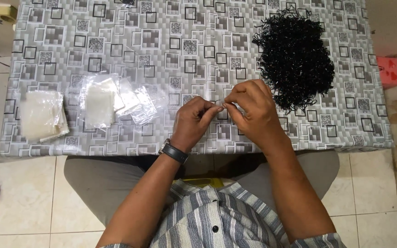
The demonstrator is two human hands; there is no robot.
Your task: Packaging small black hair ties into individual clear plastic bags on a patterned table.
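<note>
left hand (193, 120) + right hand (252, 110) pinch small clear plastic bag (220, 104) between fingertips | heap of black elastic loops (296, 59) just right | clear bag stacks (98, 101) left | grey patterned tablecloth (171, 41)

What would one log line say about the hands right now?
left hand: pinching small clear plastic bag | right hand: pinching same bag | heap of small black loops: right of hands | clear flat bags: left, on grey patterned tablecloth

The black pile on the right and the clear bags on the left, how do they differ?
The black pile is dark, tangled and heaped in one mound; the clear bags are see-through, flat and spread in loose stacks. The pile lies nearer the right hand, the bags beyond the left hand. Both rest on the patterned tablecloth.
</note>
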